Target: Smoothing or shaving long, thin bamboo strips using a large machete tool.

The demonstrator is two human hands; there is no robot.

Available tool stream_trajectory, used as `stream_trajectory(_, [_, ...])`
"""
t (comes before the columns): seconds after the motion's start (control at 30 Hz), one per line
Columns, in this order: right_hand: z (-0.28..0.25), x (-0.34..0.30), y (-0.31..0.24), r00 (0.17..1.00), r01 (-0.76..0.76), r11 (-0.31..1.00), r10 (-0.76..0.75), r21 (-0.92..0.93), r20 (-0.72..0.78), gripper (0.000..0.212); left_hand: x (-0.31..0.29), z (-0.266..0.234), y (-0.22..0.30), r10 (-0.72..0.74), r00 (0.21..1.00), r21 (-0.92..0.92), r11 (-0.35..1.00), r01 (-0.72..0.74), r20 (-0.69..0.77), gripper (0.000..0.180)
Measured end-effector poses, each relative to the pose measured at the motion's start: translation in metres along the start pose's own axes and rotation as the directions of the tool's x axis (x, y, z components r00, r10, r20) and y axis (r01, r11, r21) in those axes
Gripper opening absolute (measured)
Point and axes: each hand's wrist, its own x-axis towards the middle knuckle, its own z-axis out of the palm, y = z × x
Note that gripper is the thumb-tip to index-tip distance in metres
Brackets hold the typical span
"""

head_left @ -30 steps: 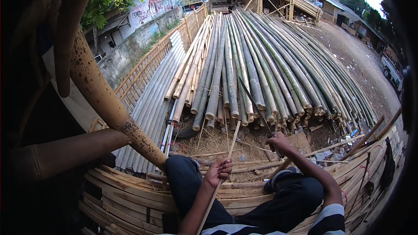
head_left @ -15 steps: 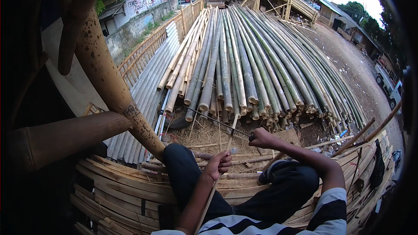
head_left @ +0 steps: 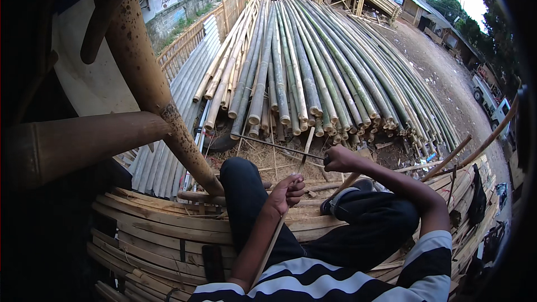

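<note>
My left hand point(head_left: 286, 193) is closed around a narrow pale bamboo strip point(head_left: 270, 246), which runs from beside my body up and away between my legs. Gripped in my right hand point(head_left: 340, 159) is the handle of a long, thin, dark blade point(head_left: 268, 144), its far end pointing left. The blade crosses the strip a little beyond my left hand, near the strip's far end. It looks as if the two touch there, but I cannot tell how deep the edge sits. My fingers hide most of the handle.
Long bamboo poles point(head_left: 330, 78) lie stacked ahead. A thick bamboo post point(head_left: 151, 78) slants close on my left, meeting a horizontal bamboo pole point(head_left: 95, 141). Split bamboo slats point(head_left: 162, 221) lie beneath me. Corrugated sheets point(head_left: 162, 168) lie left; a white vehicle point(head_left: 495, 100) stands far right.
The view has tipped down slightly, so the surroundings sit higher in the picture. Both hands keep their grips, and the blade still crosses the strip near its far end.
</note>
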Motion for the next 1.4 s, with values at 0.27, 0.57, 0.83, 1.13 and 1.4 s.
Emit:
stream_trajectory(0.27, [-0.004,-0.003,-0.006,0.999,0.008,0.996,-0.011,0.087,0.036,0.035,-0.012,0.014,-0.003,0.054,0.996,0.152,0.987,-0.043,-0.067,0.021])
stream_trajectory(0.57, [0.0,0.011,0.002,0.99,0.024,0.994,-0.038,0.104,0.138,0.03,-0.012,-0.001,-0.004,0.004,1.0,0.033,0.999,-0.003,-0.025,0.021])
stream_trajectory(0.83, [-0.015,0.02,-0.003,0.982,0.068,0.997,-0.073,0.031,0.172,0.029,-0.012,-0.002,0.002,0.01,1.0,-0.022,1.0,-0.01,0.009,0.02])
stream_trajectory(1.13, [-0.013,0.057,-0.008,0.986,0.136,0.989,-0.13,-0.061,0.101,0.039,-0.006,-0.018,0.034,-0.032,0.997,-0.151,0.988,0.044,0.077,0.025])
stream_trajectory(1.4, [-0.01,0.09,-0.009,0.979,0.179,0.957,-0.197,-0.227,-0.059,0.031,0.056,0.002,0.086,0.004,0.985,0.137,0.99,0.02,-0.174,0.024])
